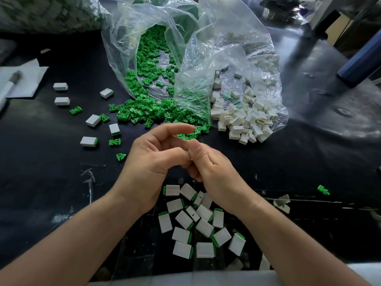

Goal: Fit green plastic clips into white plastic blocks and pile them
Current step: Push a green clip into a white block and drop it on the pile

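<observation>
Green clips point(152, 112) spill from a crinkly clear bag point(123, 38) just beyond the hands: small pronged bits of matte plastic. The left hand point(152, 162) and right hand point(214, 170) meet thumb to thumb above the black counter point(41, 172), with both bare forearms coming in from the near edge. The left index finger arches over the top and the rest are curled. The right fingers are curled in too, thumb up against the left thumb. Honestly can't tell if either grip is clamped on anything, the fingers hide it. White blocks point(243, 118), boxy and hollow, tumble out of a second clear bag point(257, 48) beyond the hands, off to the right. Fitted blocks point(204, 226), white with a green edge, lie scattered flat just nearer than the hands, under the wrists. A few loose blocks point(89, 141) sit out past the left hand.
</observation>
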A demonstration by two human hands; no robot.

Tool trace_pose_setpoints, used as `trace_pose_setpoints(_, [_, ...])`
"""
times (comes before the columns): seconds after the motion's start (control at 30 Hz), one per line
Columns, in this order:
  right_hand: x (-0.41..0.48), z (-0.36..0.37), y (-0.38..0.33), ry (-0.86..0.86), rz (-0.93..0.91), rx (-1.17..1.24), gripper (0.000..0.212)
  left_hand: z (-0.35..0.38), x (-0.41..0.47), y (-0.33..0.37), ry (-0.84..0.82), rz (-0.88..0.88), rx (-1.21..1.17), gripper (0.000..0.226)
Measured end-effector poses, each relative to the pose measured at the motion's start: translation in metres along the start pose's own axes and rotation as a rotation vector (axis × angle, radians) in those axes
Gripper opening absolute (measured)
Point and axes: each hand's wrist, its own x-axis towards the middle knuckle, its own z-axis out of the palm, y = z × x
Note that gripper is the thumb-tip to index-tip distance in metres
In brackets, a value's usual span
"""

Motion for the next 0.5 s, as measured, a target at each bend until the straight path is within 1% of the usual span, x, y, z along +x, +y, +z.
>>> trace_pose_setpoints(0.17, [-0.0002, -0.0001, 0.0008, 0.010, 0.000, 0.001, 0.041, 0.0003, -0.0008, 0.0000, -0.006, -0.003, 0.012, 0.041])
trace_pose_setpoints(0.3, [0.0006, 0.0004, 0.0011, 0.003, -0.012, -0.008, 0.037, -0.0005, 0.0003, -0.0002, -0.003, -0.028, -0.013, 0.037])
trace_pose_setpoints(0.33, [0.0010, 0.0007, 0.0019, 0.000, -0.016, -0.004, 0.038, -0.0008, 0.0005, -0.0004, -0.002, -0.034, -0.019, 0.037])
trace_pose_setpoints(0.43, [0.0019, 0.0010, 0.0040, -0.015, 0.013, 0.074, 0.055, -0.0017, 0.0007, -0.0004, -0.010, -0.051, -0.030, 0.037])
trace_pose_setpoints(0.5, [0.0017, -0.0012, 0.0024, -0.024, 0.051, 0.169, 0.054, -0.0026, 0.0010, -0.0006, -0.017, -0.066, -0.030, 0.038])
